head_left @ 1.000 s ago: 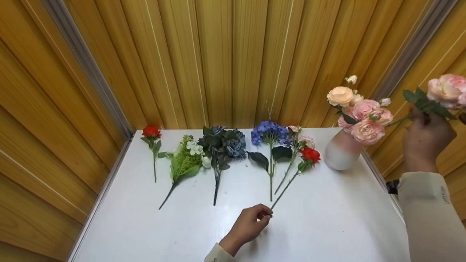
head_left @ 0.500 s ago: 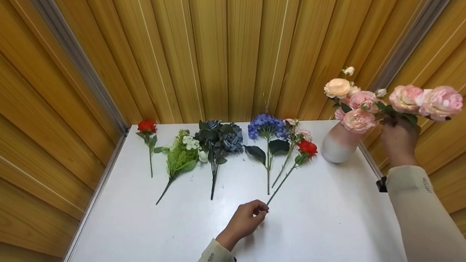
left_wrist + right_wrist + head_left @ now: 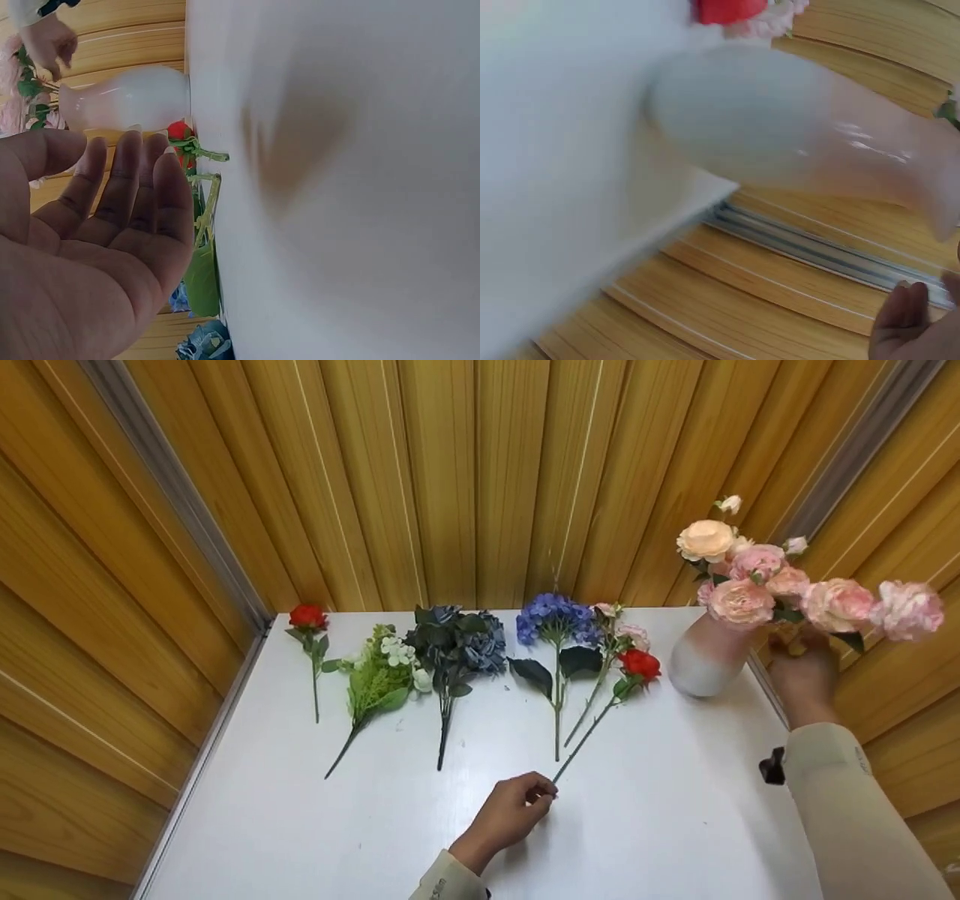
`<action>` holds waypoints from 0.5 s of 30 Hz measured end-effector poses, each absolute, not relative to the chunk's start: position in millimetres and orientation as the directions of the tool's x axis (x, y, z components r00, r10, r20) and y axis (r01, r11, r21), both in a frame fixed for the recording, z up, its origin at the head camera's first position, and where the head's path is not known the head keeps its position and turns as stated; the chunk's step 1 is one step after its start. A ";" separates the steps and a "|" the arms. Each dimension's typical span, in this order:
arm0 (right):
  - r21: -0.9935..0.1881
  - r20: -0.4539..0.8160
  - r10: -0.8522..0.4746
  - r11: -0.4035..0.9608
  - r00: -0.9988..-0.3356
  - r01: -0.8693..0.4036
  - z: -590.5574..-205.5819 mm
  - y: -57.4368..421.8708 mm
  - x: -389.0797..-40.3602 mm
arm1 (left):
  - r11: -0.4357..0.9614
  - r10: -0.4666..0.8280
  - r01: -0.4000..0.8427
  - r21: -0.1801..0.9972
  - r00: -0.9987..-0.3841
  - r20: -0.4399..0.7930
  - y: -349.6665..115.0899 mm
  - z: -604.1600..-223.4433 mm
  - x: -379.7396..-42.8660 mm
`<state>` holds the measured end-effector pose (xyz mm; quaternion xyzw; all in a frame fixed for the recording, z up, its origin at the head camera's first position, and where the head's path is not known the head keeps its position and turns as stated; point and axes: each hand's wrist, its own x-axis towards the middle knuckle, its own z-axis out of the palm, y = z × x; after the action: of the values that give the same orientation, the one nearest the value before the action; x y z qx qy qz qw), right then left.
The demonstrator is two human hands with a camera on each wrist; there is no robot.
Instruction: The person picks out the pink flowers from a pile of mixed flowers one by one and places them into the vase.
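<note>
My left hand (image 3: 510,814) is low over the white table, its fingertips right at the stem end of a red rose (image 3: 640,664). In the left wrist view its fingers bend loosely, with thumb and fingers apart and nothing between them. On the right stands a pink-and-white vase (image 3: 701,664) holding peach and pink roses. A stem with two large pink blooms (image 3: 836,605) leans out of it to the right. Just under those blooms is my right hand (image 3: 806,679), partly overlapped by them. The right wrist view shows its loosely bent fingers (image 3: 901,311) beside the vase mouth, holding nothing.
A blue hydrangea (image 3: 556,622) and a small pink spray (image 3: 630,636) lie beside the red rose. Further left are a dark blue bunch (image 3: 457,649), a green-and-white spray (image 3: 379,682) and another red rose (image 3: 307,617). Wood-panelled walls (image 3: 510,472) enclose the table.
My right hand has brought the two-bloom pink stem left to the vase, then let go and dropped below the blooms. The left hand has stayed by the red rose's stem.
</note>
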<state>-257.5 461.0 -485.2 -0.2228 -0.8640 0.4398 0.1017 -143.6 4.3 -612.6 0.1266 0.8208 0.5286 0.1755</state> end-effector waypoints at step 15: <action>-0.771 -0.172 0.095 0.606 -0.981 0.194 -575.6 325.4 -177.5 | 0.827 0.291 0.283 0.487 -0.955 0.061 106.9 -702.0 -275.7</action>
<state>-177.5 325.4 -575.6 -0.0807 -0.8944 0.4364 -0.0565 -275.7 106.9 -702.0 0.1501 0.9556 0.2533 0.0081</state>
